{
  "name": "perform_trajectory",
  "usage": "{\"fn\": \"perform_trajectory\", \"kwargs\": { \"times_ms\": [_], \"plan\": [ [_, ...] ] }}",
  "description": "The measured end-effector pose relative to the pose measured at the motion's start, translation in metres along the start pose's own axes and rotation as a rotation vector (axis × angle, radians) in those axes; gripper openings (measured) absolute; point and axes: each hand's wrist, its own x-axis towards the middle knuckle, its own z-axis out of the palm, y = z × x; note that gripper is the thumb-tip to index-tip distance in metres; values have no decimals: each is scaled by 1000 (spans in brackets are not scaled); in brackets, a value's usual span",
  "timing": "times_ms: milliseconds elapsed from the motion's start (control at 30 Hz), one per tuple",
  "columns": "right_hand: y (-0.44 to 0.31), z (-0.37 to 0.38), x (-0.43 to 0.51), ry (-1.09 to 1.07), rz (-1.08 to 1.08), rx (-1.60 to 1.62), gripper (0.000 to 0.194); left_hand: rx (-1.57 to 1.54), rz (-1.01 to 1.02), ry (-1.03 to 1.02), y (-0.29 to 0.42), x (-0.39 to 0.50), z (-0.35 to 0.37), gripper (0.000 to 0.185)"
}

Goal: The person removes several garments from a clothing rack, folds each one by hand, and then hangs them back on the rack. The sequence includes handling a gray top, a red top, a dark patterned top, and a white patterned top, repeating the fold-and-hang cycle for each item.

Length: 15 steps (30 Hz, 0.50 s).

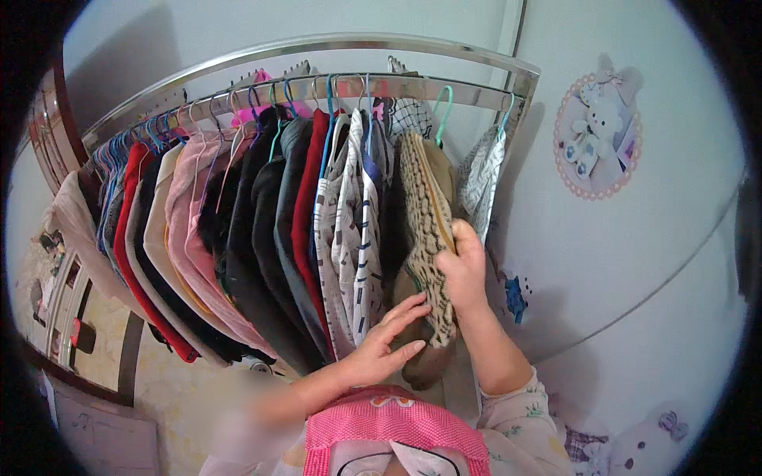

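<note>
A beige garment with a dark speckled pattern (424,196) hangs at the right part of the rack, on a green hanger (442,116) or close beside it; which one is unclear. My right hand (466,265) grips the garment's right edge, thumb over the cloth. Lower and to the left, my left hand (390,342) has its fingers apart, fingertips at the garment's left edge. A plain brown piece of clothing (425,369) shows behind and below the patterned cloth. Just right of it hangs a white garment with grey markings (483,184).
A chrome clothes rack (369,43) carries many garments to the left, among them a red one (128,220), a pink one (187,196) and a striped white shirt (366,238). The wall (661,256) at the right bears a round bear decoration (598,131).
</note>
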Motion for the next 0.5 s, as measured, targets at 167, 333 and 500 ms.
{"fn": "perform_trajectory", "kwargs": {
  "times_ms": [167, 333, 500],
  "plan": [
    [3, 13, 57, -1, -22, -27, 12, 60, 63, 124, -10, 8, -9, 43],
    [7, 22, 89, 9, -78, -45, 11, 94, 160, 184, -16, 16, -17, 34],
    [4, 39, 97, -29, -45, -66, 11, 114, 172, 222, -19, 19, -28, 30]
  ]
}}
